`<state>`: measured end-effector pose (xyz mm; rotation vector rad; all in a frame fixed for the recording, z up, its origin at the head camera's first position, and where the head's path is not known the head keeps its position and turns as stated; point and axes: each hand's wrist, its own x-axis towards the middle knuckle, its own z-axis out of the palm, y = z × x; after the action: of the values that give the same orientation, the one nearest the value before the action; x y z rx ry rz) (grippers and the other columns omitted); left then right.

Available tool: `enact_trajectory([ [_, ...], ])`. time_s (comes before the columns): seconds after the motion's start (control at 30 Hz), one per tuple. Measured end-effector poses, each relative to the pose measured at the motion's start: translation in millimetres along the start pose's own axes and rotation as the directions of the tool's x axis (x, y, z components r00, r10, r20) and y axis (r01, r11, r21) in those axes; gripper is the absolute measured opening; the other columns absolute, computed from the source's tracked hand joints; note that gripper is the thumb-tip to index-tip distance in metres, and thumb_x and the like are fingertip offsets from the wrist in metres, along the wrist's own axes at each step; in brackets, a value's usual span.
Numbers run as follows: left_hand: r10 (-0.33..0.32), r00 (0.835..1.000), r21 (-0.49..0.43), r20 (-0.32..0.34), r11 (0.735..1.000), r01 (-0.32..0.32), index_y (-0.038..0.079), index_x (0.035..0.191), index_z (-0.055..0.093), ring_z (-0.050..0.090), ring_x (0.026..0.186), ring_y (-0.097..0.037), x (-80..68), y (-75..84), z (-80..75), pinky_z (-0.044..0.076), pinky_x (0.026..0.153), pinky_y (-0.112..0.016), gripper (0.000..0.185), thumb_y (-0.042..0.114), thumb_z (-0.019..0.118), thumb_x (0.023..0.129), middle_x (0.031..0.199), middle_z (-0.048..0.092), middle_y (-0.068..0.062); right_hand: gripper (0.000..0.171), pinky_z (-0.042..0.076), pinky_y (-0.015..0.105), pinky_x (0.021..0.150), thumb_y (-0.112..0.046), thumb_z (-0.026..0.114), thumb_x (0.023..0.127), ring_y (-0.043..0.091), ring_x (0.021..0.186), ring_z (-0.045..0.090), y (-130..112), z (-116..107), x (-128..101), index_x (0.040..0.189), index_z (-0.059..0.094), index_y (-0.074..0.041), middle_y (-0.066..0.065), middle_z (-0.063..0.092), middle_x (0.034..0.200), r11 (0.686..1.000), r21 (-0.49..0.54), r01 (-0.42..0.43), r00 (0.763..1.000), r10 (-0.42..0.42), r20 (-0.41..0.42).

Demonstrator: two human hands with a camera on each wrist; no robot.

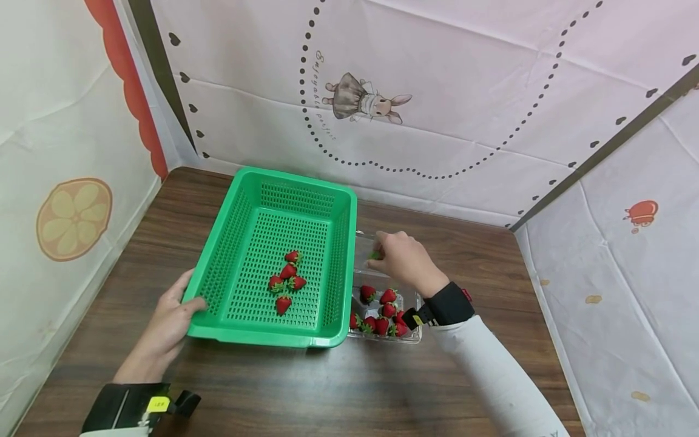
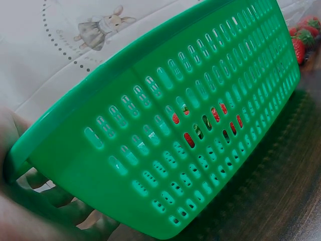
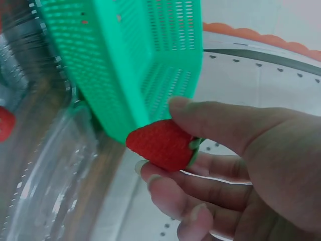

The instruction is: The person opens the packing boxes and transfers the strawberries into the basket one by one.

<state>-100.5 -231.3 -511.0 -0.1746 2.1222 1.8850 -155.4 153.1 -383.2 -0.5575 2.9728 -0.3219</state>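
A green slotted basket (image 1: 235,200) stands on the wooden table with several strawberries (image 1: 286,280) on its floor. My left hand (image 1: 173,312) grips the basket's near-left rim (image 2: 60,118), fingers (image 2: 60,198) curled under the edge. To the basket's right lies a clear plastic clamshell box (image 1: 411,337) with several strawberries (image 1: 382,309) inside. Above its far end, my right hand (image 1: 394,255) pinches one red strawberry (image 3: 161,144) between thumb and fingers, close to the basket's wall (image 3: 120,65).
The brown table (image 1: 306,388) is walled by printed cloth: a rabbit picture (image 1: 363,100) at the back, a sheet with an orange slice (image 1: 73,217) on the left, another sheet on the right. The clamshell's clear lid (image 3: 45,165) lies open.
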Motion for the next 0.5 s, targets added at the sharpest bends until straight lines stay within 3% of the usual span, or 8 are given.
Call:
enact_trajectory([
  [0.13, -0.004, 1.000, 0.002, -0.002, 1.000, 0.004, 0.025, 0.157, 0.008, 0.026, 0.137, -0.032, 0.8, -0.8, 0.1, 0.037, 0.082, -0.013, 0.078, 0.001, 0.043, 0.092, 0.161, 0.012, -0.018, 0.017, 0.049, 0.028, 0.064, -0.023, 0.071, 0.087, 0.011, 0.068, 0.061, -9.8, -4.7, 7.0, 0.096, 0.065, -0.009, 0.002, 0.068, 0.083, 0.999, 0.012, 0.035, 0.999, -0.035, 0.001],
  [0.37, -0.001, 1.000, 0.005, 0.000, 1.000, 0.001, 0.026, 0.157, 0.008, 0.027, 0.137, -0.032, 0.9, -0.5, -0.4, 0.039, 0.082, -0.014, 0.078, 0.001, 0.043, 0.092, 0.160, 0.013, -0.019, 0.014, 0.032, 0.025, 0.058, -0.017, 0.067, 0.089, 0.012, 0.062, 0.042, -35.2, -7.0, 23.1, 0.084, 0.058, -0.008, 0.000, 0.052, 0.073, 0.994, 0.033, 0.105, 0.994, -0.106, 0.027],
  [0.5, 0.012, 1.000, 0.014, 0.003, 1.000, -0.012, 0.027, 0.157, 0.009, 0.030, 0.135, -0.030, -0.1, -0.7, -1.4, 0.040, 0.082, -0.014, 0.077, 0.002, 0.043, 0.092, 0.159, 0.015, -0.020, 0.010, 0.036, 0.025, 0.062, -0.012, 0.064, 0.090, 0.013, 0.069, 0.045, -50.4, -5.1, 31.7, 0.087, 0.058, -0.006, 0.002, 0.052, 0.081, 0.985, 0.030, 0.167, 0.984, -0.169, 0.050],
])
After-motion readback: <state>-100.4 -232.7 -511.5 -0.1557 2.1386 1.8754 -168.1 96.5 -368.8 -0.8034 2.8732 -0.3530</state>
